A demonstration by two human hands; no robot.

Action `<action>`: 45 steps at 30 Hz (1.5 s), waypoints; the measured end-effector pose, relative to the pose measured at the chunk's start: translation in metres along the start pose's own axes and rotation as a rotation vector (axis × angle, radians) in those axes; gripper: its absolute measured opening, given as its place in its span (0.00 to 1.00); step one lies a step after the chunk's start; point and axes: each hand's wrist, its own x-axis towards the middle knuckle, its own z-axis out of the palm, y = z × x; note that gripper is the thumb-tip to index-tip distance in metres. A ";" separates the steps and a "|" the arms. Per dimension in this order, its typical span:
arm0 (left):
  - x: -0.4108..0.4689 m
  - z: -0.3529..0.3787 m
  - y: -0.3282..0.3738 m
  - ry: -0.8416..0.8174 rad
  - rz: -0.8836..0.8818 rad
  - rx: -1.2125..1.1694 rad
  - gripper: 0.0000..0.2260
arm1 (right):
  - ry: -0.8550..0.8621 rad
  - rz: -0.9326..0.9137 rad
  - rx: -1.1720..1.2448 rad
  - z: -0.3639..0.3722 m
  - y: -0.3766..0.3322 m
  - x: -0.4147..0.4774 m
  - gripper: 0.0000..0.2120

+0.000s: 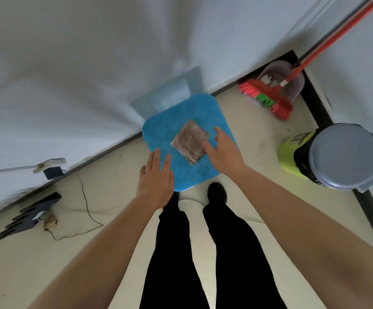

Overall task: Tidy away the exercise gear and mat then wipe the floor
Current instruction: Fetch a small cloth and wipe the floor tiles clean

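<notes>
A folded grey-brown cloth (190, 141) lies on the seat of a blue plastic stool (158, 134) that stands against the white wall. My right hand (223, 150) hovers over the stool with straight fingers, its fingertips at the cloth's right edge. My left hand (156, 177) is flat and open at the stool's near left edge, holding nothing. My legs in black trousers stand just behind the stool.
A red broom (268, 97) and a clear dustpan (292, 76) lean in the corner at the right. A grey-lidded bin (344, 155) and a green container (290, 150) stand nearby. At the left, dark flat items (29, 217), a thin black cord (85, 197) and a small charger (52, 172) lie on the floor.
</notes>
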 end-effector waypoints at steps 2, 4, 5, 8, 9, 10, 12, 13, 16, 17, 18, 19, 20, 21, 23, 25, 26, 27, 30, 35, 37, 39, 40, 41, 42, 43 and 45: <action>0.019 0.029 -0.005 -0.079 0.026 0.040 0.25 | 0.006 0.057 0.020 0.030 0.011 0.014 0.34; 0.026 0.049 -0.008 -0.127 0.056 0.052 0.26 | 0.053 0.085 0.016 0.051 0.017 0.019 0.32; 0.025 0.053 -0.010 -0.136 0.067 0.052 0.26 | 0.082 0.107 0.041 0.058 0.019 0.020 0.29; 0.021 0.049 -0.019 -0.149 0.115 0.050 0.25 | 0.118 0.210 0.184 0.061 0.019 0.016 0.17; 0.019 0.043 -0.024 -0.160 0.133 0.051 0.24 | 0.129 0.255 0.274 0.058 0.015 0.012 0.14; 0.017 0.036 -0.029 -0.169 0.148 0.062 0.24 | 0.149 0.301 0.378 0.052 0.010 0.007 0.10; 0.009 0.017 -0.039 -0.164 0.176 0.105 0.24 | 0.213 0.364 0.586 0.035 -0.004 -0.007 0.05; 0.004 0.004 -0.042 -0.150 0.188 0.116 0.24 | 0.250 0.374 0.659 0.025 -0.010 -0.015 0.05; -0.016 -0.043 -0.042 -0.046 0.262 0.103 0.25 | 0.368 0.393 0.836 -0.012 -0.031 -0.053 0.05; -0.023 -0.061 -0.038 -0.004 0.301 0.092 0.25 | 0.412 0.386 0.883 -0.025 -0.038 -0.070 0.06; -0.030 -0.079 -0.034 0.040 0.346 0.084 0.25 | 0.447 0.381 0.934 -0.038 -0.043 -0.089 0.07; -0.036 -0.097 -0.028 0.096 0.402 0.076 0.25 | 0.477 0.365 1.004 -0.050 -0.047 -0.109 0.08; -0.043 -0.115 -0.020 0.162 0.467 0.068 0.25 | 0.501 0.347 1.090 -0.063 -0.050 -0.130 0.08; -0.050 -0.133 -0.010 0.227 0.536 0.064 0.24 | 0.524 0.320 1.187 -0.074 -0.052 -0.154 0.08; -0.066 -0.165 0.016 0.314 0.653 0.076 0.24 | 0.588 0.281 1.353 -0.094 -0.052 -0.205 0.08; -0.089 -0.197 0.049 0.372 0.750 0.076 0.24 | 0.670 0.260 1.464 -0.109 -0.049 -0.261 0.15; -0.104 -0.211 0.069 0.414 0.814 0.066 0.24 | 0.721 0.252 1.503 -0.115 -0.044 -0.290 0.18; -0.120 -0.225 0.090 0.449 0.886 0.050 0.25 | 0.776 0.232 1.538 -0.120 -0.041 -0.320 0.19; -0.182 -0.252 0.159 0.498 1.113 0.015 0.24 | 0.964 0.184 1.612 -0.130 -0.024 -0.410 0.19; -0.325 -0.253 0.261 0.569 1.406 0.032 0.24 | 1.309 0.109 1.656 -0.121 0.015 -0.575 0.12; -0.395 -0.234 0.288 0.567 1.516 0.029 0.24 | 1.451 0.094 1.657 -0.096 0.036 -0.645 0.12; -0.466 -0.204 0.305 0.563 1.642 0.046 0.24 | 1.591 0.099 1.641 -0.059 0.055 -0.717 0.12; -0.501 -0.185 0.310 0.564 1.705 0.053 0.25 | 1.653 0.103 1.632 -0.037 0.064 -0.753 0.11; -0.536 -0.163 0.314 0.559 1.760 0.055 0.25 | 1.710 0.111 1.624 -0.014 0.072 -0.788 0.09; -0.570 -0.140 0.315 0.544 1.808 0.059 0.25 | 1.763 0.133 1.619 0.012 0.079 -0.822 0.08; -0.605 -0.116 0.316 0.520 1.853 0.067 0.25 | 1.815 0.161 1.612 0.039 0.086 -0.857 0.07; -0.673 -0.064 0.317 0.474 1.949 0.081 0.26 | 1.914 0.218 1.587 0.095 0.100 -0.925 0.05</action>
